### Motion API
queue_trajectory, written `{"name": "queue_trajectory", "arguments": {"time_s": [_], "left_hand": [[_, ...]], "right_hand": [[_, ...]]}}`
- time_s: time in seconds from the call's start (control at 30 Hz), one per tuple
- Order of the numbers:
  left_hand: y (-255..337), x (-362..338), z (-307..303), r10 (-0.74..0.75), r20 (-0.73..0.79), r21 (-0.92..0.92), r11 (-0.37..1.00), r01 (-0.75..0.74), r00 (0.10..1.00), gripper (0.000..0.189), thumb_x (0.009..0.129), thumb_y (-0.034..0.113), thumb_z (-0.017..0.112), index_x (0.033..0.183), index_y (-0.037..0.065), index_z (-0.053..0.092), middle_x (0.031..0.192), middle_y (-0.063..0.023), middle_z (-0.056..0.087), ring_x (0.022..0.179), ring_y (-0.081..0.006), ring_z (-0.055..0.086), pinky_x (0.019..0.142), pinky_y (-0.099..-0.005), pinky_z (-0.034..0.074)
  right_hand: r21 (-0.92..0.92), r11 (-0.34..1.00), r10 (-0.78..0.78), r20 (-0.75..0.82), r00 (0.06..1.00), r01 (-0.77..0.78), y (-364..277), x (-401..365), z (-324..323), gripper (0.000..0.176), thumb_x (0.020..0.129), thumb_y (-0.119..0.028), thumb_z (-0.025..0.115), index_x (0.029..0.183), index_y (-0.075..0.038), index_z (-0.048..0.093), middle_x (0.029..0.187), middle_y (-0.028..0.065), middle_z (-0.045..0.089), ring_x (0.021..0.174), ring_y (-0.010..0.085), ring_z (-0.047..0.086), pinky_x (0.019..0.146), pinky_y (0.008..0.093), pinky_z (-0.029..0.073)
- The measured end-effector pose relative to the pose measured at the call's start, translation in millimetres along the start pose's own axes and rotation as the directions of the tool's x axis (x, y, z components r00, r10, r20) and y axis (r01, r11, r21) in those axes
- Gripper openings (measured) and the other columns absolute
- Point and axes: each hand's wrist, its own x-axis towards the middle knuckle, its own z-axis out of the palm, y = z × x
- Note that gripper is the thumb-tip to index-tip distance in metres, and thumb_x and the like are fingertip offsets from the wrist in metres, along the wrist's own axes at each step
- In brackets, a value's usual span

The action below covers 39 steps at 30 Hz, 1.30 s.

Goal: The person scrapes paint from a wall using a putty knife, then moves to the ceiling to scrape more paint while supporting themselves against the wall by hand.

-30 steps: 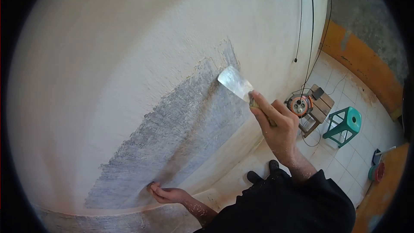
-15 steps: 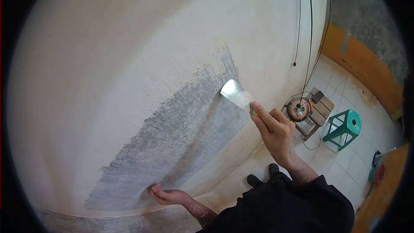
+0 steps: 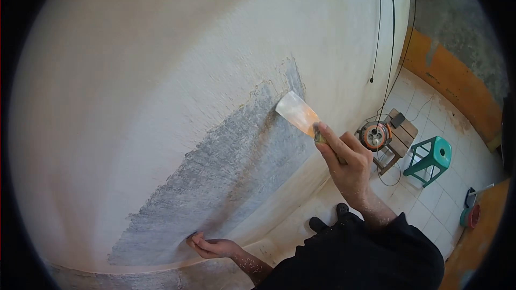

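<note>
My right hand [image 3: 349,164] is closed round the handle of a putty knife [image 3: 298,114]. The wide metal blade points up and left, with its edge at the upper part of a bare grey patch [image 3: 215,177] on the pale wall [image 3: 134,102]. Ragged, flaking paint borders the patch along its upper side. Low on the wall, my left hand [image 3: 212,247] has its fingers curled together near the bottom of the patch. Whether anything is pinched in those fingers I cannot make out. White flecks cling to both forearms.
To the right, a cable reel [image 3: 374,136] sits on a small wooden stool [image 3: 403,134], with black cords [image 3: 388,37] hanging down the wall. Beside it stands a green plastic stool [image 3: 434,156] on the tiled floor [image 3: 424,198]. A reddish bucket [image 3: 473,216] is farther right.
The view has shifted slightly. The putty knife's edge sits a little higher and farther left on the patch, and its blade now reflects orange instead of bright white. My left hand stays low by the wall.
</note>
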Motion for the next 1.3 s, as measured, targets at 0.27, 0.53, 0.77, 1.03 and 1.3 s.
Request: {"name": "queue_trajectory", "arguments": {"time_s": [0.27, 0.53, 0.77, 1.03, 1.3], "left_hand": [[2, -2, 5, 0.039, -0.026, 0.014, 0.999, -0.039, 0.999, 0.031, 0.095, 0.022, 0.043, 0.078, -0.003, 0.051, 0.084, -0.0095, 0.047, 0.08, -0.0221, 0.046, 0.077, -0.0333, 0.038], [10, 0, 11, 0.001, -0.042, -0.019, 1.0, -0.002, 0.999, 0.029, 0.092, 0.018, 0.043, 0.072, -0.002, 0.048, 0.081, -0.0098, 0.044, 0.077, -0.022, 0.044, 0.077, -0.0343, 0.037], [6, -1, -1, -0.022, -0.015, -0.084, 0.996, 0.021, 1.0, 0.027, 0.092, 0.018, 0.042, 0.074, -0.001, 0.047, 0.081, -0.0087, 0.044, 0.08, -0.0222, 0.044, 0.079, -0.0328, 0.036], [-4, -2, -7, -0.021, -0.001, -0.044, 0.999, 0.021, 1.0, 0.028, 0.095, 0.021, 0.043, 0.079, -0.001, 0.051, 0.084, -0.0077, 0.046, 0.082, -0.0208, 0.045, 0.078, -0.0324, 0.036], [-1, -4, 4, -0.031, -0.061, 0.013, 0.999, 0.032, 0.998, 0.029, 0.092, 0.021, 0.044, 0.078, -0.003, 0.051, 0.085, -0.0089, 0.047, 0.082, -0.0222, 0.046, 0.078, -0.0331, 0.038]], "right_hand": [[-0.026, 0.999, -0.026, 0.038, 0.999, 0.027, 9, -2, -5, 0.039, 0.078, -0.018, 0.076, 0.115, -0.022, 0.069, 0.059, 0.0004, 0.045, 0.044, 0.0106, 0.043, 0.043, 0.0293, 0.039], [0.03, 0.997, -0.067, -0.032, 0.997, 0.068, 0, 18, -2, 0.038, 0.078, -0.018, 0.076, 0.115, -0.022, 0.069, 0.06, 0.0014, 0.044, 0.044, 0.0121, 0.042, 0.043, 0.0299, 0.039], [-0.012, 0.999, -0.038, 0.009, 0.999, 0.038, 2, 12, -7, 0.036, 0.08, -0.018, 0.074, 0.116, -0.023, 0.068, 0.06, 0.0021, 0.045, 0.045, 0.0126, 0.043, 0.044, 0.0301, 0.039], [-0.074, 0.995, -0.058, 0.04, 0.998, 0.06, -6, 16, -16, 0.037, 0.08, -0.02, 0.075, 0.116, -0.021, 0.068, 0.059, 0.0008, 0.044, 0.043, 0.0113, 0.042, 0.042, 0.0297, 0.038], [-0.078, 0.989, -0.125, 0.002, 0.992, 0.125, 4, 18, -13, 0.04, 0.078, -0.021, 0.077, 0.116, -0.025, 0.068, 0.059, -0.0015, 0.045, 0.042, 0.0095, 0.042, 0.041, 0.0279, 0.04]]}}
